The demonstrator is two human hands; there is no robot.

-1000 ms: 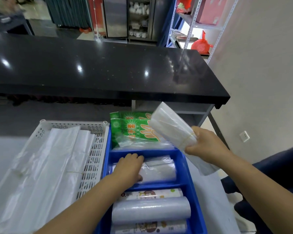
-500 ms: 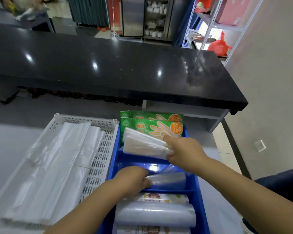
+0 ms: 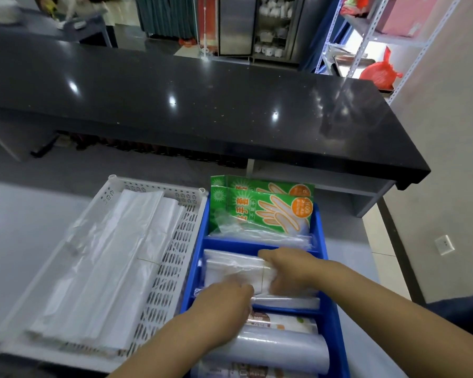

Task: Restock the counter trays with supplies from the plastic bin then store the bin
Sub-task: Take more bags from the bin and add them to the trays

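A blue divided tray (image 3: 320, 230) stands on the grey counter. Its far compartment holds green glove packets (image 3: 268, 211). In the middle compartment lies a bundle of clear plastic bags (image 3: 230, 268), tied with a rubber band. My right hand (image 3: 290, 268) grips the bundle's right end inside that compartment. My left hand (image 3: 224, 301) presses down on the bundle's near edge, fingers curled. The near compartment holds rolls of film (image 3: 281, 347). The plastic bin is not in sight.
A white perforated basket (image 3: 175, 257) full of folded white bags (image 3: 115, 263) sits right beside the blue tray on the left. A raised black countertop (image 3: 202, 110) runs across behind. A wall with a socket (image 3: 444, 244) is to the right.
My right hand brought the bag bundle down from above the glove packets into the middle compartment. My left hand shifted onto the bundle's near edge.
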